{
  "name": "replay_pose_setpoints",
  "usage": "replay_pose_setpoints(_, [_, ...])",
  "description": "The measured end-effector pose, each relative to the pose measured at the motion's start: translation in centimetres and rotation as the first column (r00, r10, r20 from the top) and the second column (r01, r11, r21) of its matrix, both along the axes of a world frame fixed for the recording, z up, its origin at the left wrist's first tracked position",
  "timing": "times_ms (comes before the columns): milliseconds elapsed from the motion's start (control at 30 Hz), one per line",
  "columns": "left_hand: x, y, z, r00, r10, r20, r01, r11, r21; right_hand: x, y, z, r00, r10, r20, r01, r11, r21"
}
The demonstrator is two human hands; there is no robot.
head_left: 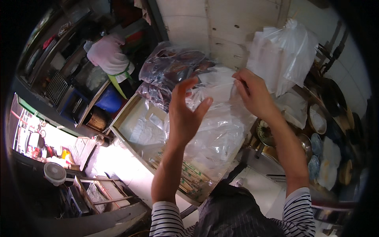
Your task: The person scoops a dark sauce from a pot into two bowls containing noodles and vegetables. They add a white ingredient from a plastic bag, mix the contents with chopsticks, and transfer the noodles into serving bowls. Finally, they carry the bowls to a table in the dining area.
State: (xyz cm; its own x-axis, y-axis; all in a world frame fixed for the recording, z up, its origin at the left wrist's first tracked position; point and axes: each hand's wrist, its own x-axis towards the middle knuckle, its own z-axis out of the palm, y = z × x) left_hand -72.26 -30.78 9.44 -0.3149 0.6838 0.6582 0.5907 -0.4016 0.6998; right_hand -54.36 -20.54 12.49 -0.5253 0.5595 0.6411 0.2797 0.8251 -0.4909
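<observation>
Plastic film [215, 130], clear and crumpled, lay heaped over the right part of a pale drawer [138, 152], directly below both hands. Right hand [254, 91] was at the far side of the heap, thumb and forefinger drawn together, apparently on an edge of the film; exact grip too fine to confirm. Left hand [182, 114] was raised over the drawer, thumb spread well away from the fingers, nothing visible between them; could not tell if any fingertip brushed the plastic behind. Step in hand, judging by pose: handling the thin film by its edge, right hand doing the holding. For a two-handed hold, the next move called for bringing the left thumb and fingers together on the loose film near the right fingertips, lightly, since it looked flimsy and likely to cling or tear. Wrapped chopsticks [193, 179] lay in the near end of the drawer; a bundle of dark plastic packages [169, 69] sat at its far end, and white plastic bags [272, 57] hung beyond the right hand. A co-worker [108, 57] in a pale top was well apart at upper left, bent toward shelving. Writing: green marks showed on the chopstick wrappers, too small to read; no brand or label was legible on the film, packages or bags.
</observation>
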Motion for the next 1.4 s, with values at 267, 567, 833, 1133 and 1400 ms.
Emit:
replay_pose_setpoints(267, [-1.5,2.9,0.0,0.997,0.001,0.078,0.016,0.976,-0.217,-2.9,2.7,-2.8,0.982,-0.048,-0.184,-0.037,0.900,-0.435])
replay_pose_setpoints(567, [-0.2,2.7,2.5,0.937,-0.181,0.298,0.134,0.976,0.169,-0.9,3.0,0.4,0.686,-0.072,-0.724,-0.507,0.667,-0.546])
replay_pose_setpoints(833, [3.1,3.1,6.2,0.892,-0.322,0.316,0.325,0.945,0.045,3.7,-1.2,-1.2,0.557,-0.146,-0.817,-0.634,0.560,-0.533])
replay_pose_setpoints(1133, [12.4,2.8,7.4,0.909,-0.413,-0.058,0.411,0.910,-0.044,15.0,-2.6,1.2,0.959,0.013,-0.284,-0.204,0.728,-0.654])
replay_pose_setpoints(1400, [21.2,5.6,5.0,0.806,-0.589,0.056,0.591,0.805,-0.040,26.4,-2.8,1.1,0.941,0.309,-0.140,-0.336,0.793,-0.507])
